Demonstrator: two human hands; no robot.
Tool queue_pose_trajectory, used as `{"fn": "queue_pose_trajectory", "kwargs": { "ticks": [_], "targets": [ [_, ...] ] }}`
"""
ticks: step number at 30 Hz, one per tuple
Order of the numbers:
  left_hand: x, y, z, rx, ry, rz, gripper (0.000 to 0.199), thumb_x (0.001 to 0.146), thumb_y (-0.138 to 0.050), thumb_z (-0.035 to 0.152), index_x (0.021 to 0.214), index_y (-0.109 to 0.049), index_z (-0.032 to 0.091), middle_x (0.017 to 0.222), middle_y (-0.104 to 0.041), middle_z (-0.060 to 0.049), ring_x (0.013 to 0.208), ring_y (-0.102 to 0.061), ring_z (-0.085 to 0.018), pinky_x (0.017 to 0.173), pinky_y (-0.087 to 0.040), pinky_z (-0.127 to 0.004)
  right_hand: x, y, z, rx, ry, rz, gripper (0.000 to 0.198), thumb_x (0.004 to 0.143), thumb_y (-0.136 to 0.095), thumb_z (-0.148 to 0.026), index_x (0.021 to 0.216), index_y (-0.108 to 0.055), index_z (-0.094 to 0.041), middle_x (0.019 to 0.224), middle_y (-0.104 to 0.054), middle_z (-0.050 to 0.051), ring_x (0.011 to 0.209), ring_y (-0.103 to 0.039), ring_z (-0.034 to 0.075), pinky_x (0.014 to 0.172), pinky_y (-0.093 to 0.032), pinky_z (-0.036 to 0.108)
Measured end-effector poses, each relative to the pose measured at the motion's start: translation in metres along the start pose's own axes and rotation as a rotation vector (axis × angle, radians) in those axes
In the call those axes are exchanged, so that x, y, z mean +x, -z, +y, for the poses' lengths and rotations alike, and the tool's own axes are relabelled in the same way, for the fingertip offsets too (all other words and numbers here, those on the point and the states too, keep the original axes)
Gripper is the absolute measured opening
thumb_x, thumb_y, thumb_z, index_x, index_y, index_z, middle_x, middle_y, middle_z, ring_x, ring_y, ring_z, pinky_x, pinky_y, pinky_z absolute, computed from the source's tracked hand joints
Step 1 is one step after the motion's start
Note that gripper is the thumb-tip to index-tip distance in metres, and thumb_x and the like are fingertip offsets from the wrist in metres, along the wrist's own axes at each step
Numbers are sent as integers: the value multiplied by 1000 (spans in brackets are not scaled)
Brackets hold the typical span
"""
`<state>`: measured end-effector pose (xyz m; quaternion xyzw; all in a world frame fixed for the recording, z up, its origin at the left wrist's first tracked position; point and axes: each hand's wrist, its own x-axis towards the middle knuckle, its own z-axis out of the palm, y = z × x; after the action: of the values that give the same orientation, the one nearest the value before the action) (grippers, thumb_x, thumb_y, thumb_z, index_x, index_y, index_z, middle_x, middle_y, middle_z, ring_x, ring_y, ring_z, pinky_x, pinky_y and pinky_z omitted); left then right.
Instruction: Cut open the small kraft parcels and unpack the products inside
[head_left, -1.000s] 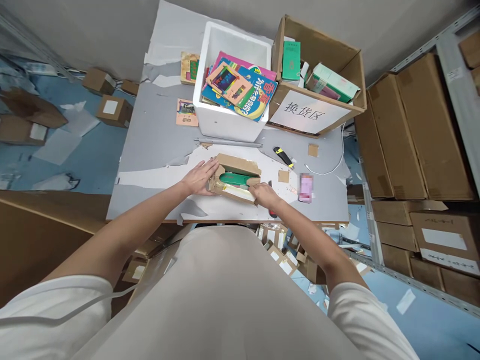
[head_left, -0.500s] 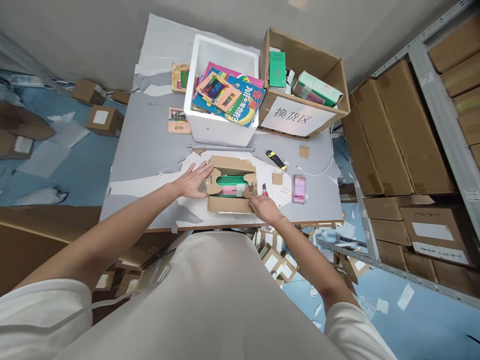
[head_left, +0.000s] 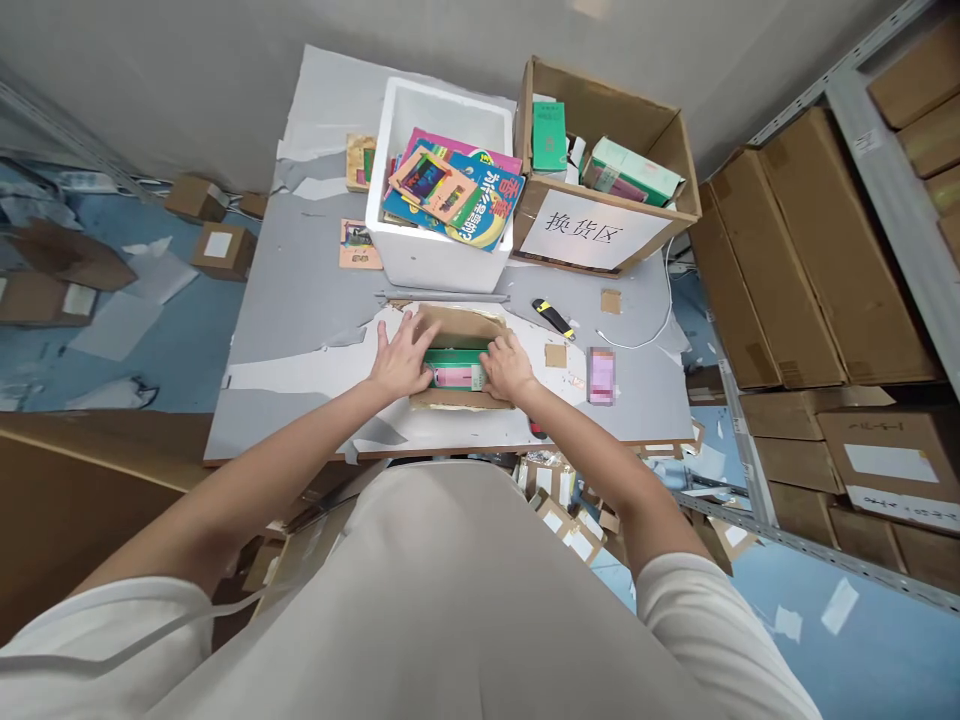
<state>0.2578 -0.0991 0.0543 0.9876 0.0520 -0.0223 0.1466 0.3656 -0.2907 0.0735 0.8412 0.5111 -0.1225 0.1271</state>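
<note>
Left hand [head_left: 403, 358], fingers spread, and right hand [head_left: 508, 368], fingers curled, touch opposite ends of an open, oblong cardboard carton [head_left: 457, 400]; whether either pinches cannot be told. Inside lies a green-and-pink box [head_left: 454, 377]. Torn flat paper [head_left: 300, 375] extends leftward; near is the front edge of the table [head_left: 262, 310].

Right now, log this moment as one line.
left hand: at open carton, left end | right hand: right end | inside: green-and-pink box
</note>
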Motion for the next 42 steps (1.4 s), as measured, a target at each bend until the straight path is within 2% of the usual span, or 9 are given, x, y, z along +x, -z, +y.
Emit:
{"fn": "queue_pose_trajectory", "kwargs": {
  "ticks": [5, 11, 16, 19, 22, 26, 32, 37, 42],
  "targets": [
    [-10, 17, -9, 72, -186, 5, 67, 80, -47, 16, 146, -36, 24, 160, -17, -12, 148, -5, -33, 109, 8, -70, -44, -6, 20, 46, -88, 127, 29, 87, -53, -33, 106, -66, -14, 121, -59, 18, 122, -42, 36, 108, -15, 63],
    [-1, 3, -21, 231, -95, -159, 71, 80, -47, 23, 147, -31, 8, 149, -37, -22, 143, -27, -30, 113, 10, -60, -76, -29, 24, 108, -111, 193, 31, 93, -46, -27, 119, -59, -20, 138, -51, 14, 141, -23, 35, 107, -7, 70],
    [-5, -11, -36, 142, -5, -281, 100, 78, -51, 57, 152, -6, 6, 155, -21, -27, 141, -26, -40, 111, -4, -65, -67, -31, 24, 105, -144, 161, 43, 95, -42, -35, 137, -47, -23, 122, -60, 16, 128, -39, 33, 108, -10, 68],
    [-10, -13, -33, 127, 47, -190, 119, 71, -50, 75, 151, 2, 4, 156, -5, -31, 142, -18, -45, 109, -6, -66, -52, -25, 17, 74, -202, 103, 48, 94, -42, -47, 132, -54, -19, 114, -61, 17, 117, -45, 33, 109, -10, 65],
    [-12, -10, -27, 153, -42, -95, 128, 63, -53, 82, 152, -4, 4, 156, 2, -30, 145, -1, -46, 108, 2, -67, -35, -19, 5, 47, -268, 42, 52, 87, -53, -52, 116, -64, -10, 118, -56, 22, 116, -42, 36, 112, -6, 64],
    [-3, -6, -25, 152, -309, -168, 130, 57, -56, 83, 152, -10, 8, 158, -6, -25, 146, 1, -43, 110, 10, -62, -23, -18, 0, 83, -292, 6, 35, 84, -60, -35, 107, -68, -9, 122, -51, 23, 120, -38, 38, 110, -10, 65],
    [15, -17, -38, 120, -244, -279, 143, 47, -63, 80, 152, -3, 4, 157, -7, -27, 145, -5, -44, 110, 12, -61, -41, -47, 44, 485, -75, 7, 38, 74, -63, -13, 112, -62, -18, 129, -42, 13, 121, -47, 26, 101, -43, 45],
    [16, -31, -50, -35, -235, -255, 147, 42, -68, 78, 151, -3, 6, 156, -14, -27, 143, -18, -41, 114, -3, -55, -60, -60, 62, 592, -23, 77, 48, 77, -46, -2, 118, -60, -22, 141, -37, 11, 131, -43, 25, 104, -41, 46],
    [12, -43, -58, -176, -231, -161, 146, 41, -70, 79, 151, -6, 8, 155, -20, -27, 141, -21, -43, 114, -11, -54, -48, -20, 30, 363, -88, 132, 50, 82, -43, -2, 128, -55, -18, 144, -41, 17, 135, -38, 33, 107, -31, 59]
  ]
}}
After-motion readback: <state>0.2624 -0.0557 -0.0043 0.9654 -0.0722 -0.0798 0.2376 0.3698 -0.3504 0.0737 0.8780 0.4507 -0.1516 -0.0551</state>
